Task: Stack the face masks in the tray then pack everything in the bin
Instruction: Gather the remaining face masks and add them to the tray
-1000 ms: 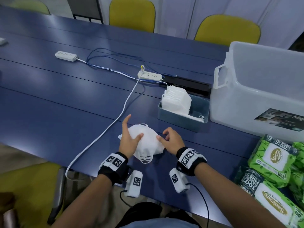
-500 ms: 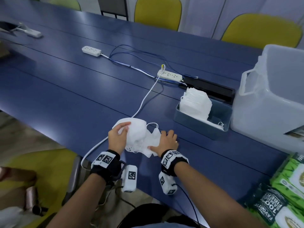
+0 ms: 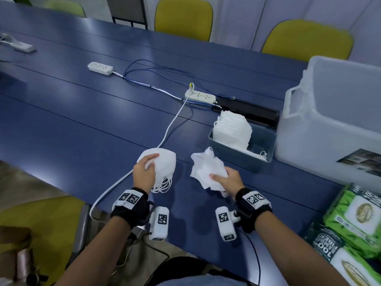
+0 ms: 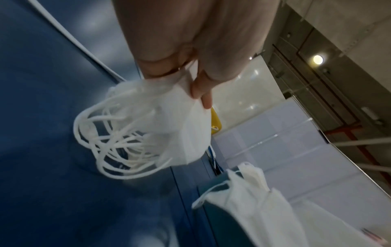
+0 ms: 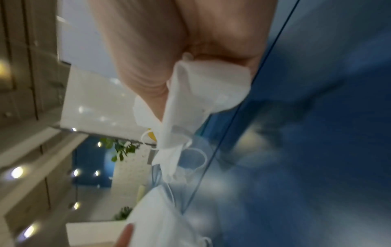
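A bunch of white fabric face masks (image 3: 162,164) is gripped by the left hand (image 3: 144,176), a crumpled bunch (image 3: 206,170) by the right hand (image 3: 228,180); dangling elastic loops (image 3: 162,185) could be snagged at the grey-blue plastic tray (image 3: 237,157), at 2 o'clock.

A blue table (image 3: 72,112) lies under the grip. From just left of it a white cable (image 3: 171,124) runs away to a power strip (image 3: 200,97), beside a black hatch (image 3: 249,114). Thin blue wires (image 3: 156,69) lead on to a second strip (image 3: 100,68), farther off to the left. Two yellow chairs (image 3: 183,15) stand well beyond. A blurred pale object (image 3: 19,45), far left, may be another strip.
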A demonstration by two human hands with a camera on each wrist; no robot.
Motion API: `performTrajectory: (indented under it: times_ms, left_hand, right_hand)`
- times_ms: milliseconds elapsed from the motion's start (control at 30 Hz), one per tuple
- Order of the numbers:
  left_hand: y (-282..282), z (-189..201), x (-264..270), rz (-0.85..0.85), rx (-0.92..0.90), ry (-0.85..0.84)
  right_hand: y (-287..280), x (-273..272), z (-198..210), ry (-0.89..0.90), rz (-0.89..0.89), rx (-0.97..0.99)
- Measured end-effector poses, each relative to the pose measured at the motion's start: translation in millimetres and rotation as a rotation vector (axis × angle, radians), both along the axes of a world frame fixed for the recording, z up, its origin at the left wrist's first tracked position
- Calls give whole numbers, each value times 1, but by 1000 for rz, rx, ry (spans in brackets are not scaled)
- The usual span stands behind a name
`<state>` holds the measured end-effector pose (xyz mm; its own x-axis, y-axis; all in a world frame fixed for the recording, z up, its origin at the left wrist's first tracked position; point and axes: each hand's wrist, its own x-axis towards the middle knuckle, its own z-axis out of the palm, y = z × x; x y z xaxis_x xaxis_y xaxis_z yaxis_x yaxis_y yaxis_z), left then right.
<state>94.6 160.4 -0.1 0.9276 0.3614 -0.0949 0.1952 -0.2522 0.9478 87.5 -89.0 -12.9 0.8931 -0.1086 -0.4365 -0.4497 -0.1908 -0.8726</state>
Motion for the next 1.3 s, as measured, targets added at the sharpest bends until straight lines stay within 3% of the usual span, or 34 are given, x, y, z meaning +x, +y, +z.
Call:
performTrajectory:
  times_ms: [200,367,433,733,1100,1200,1300]
  left_hand:
    - [-69,20,2,-373,-103,86]
    - [-133,34,-7,-667,-373,207]
    - [-159,43,-13,-743,-390,213]
    - [-213,51,-9,-649,-368,106]
    - [-240,56,-1,-615,-352,61]
    - [-244,55,-1,-629,-328,90]
    - [-248,53,-1,-643,-304,127]
  right_hand:
    - [-47,-37,41,-102,-205,316]
    - [-65,-58,45,-182,-310,322]
    - [-69,-65,44,-185,-290,286]
    - [-131,-100,56,-308,-424,281]
    - [-198,-114,78,-348,-463,600]
    - [-198,-109,84,-320,-492,533]
    - [-198,-101,86,-271,-536,335]
